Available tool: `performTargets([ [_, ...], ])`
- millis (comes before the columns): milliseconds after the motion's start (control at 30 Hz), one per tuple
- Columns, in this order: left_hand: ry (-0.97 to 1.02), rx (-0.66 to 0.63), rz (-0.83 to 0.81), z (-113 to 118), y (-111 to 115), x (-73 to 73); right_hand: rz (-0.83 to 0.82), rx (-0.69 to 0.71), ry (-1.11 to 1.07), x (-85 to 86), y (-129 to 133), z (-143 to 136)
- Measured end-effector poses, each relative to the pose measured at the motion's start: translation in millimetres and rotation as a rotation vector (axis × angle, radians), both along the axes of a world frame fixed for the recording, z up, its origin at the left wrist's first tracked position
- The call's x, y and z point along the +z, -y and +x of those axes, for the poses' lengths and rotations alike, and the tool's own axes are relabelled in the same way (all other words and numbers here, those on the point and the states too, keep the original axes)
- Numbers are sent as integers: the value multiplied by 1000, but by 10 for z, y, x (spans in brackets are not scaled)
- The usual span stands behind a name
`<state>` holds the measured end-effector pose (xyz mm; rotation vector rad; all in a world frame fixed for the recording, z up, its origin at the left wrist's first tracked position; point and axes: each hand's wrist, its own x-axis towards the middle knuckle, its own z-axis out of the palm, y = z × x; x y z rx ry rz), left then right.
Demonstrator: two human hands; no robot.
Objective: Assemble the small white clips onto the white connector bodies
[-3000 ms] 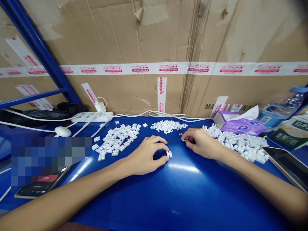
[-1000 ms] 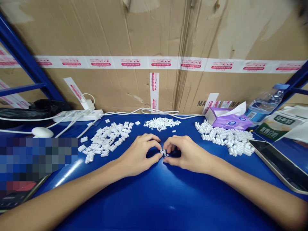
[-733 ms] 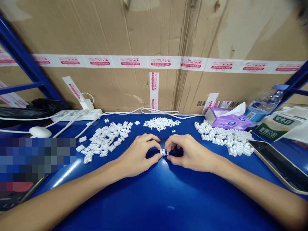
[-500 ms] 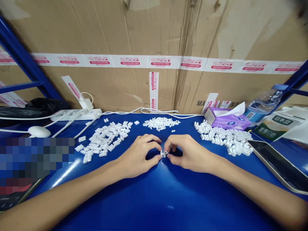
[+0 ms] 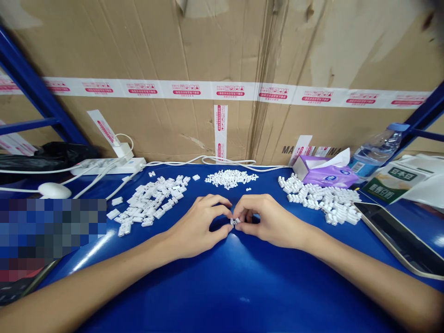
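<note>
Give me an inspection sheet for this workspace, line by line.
Surface: glossy blue table, light reflecting.
Job's things: white pieces at centre, count unclear; left pile, middle pile, right pile.
Clutter: tissues, bottle, carton, phone at right; black bag at left; far left partly pixelated.
Hands: left and right, fingertips pinching the white pieces.
Cables: white, around power strip and along the back.
Surroundings: taped cardboard, blue frame.
</note>
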<state>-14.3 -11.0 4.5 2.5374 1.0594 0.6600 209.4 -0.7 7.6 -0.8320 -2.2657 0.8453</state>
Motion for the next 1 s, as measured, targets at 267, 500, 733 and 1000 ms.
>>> performTargets([
  [267,-1,4,-12,7,12,2,-45,-14,-49,-38,-13,-8],
  [500,-1,3,-9,6,15,9,-43,-13,-55,-35,-20,-17],
  [733,1,0,2,3,2,-11,2,-36,-5,-21,-10,-20],
  [1000,-7,-3,1,-3,5,-8,39,-34,10,-34,-12,-17],
])
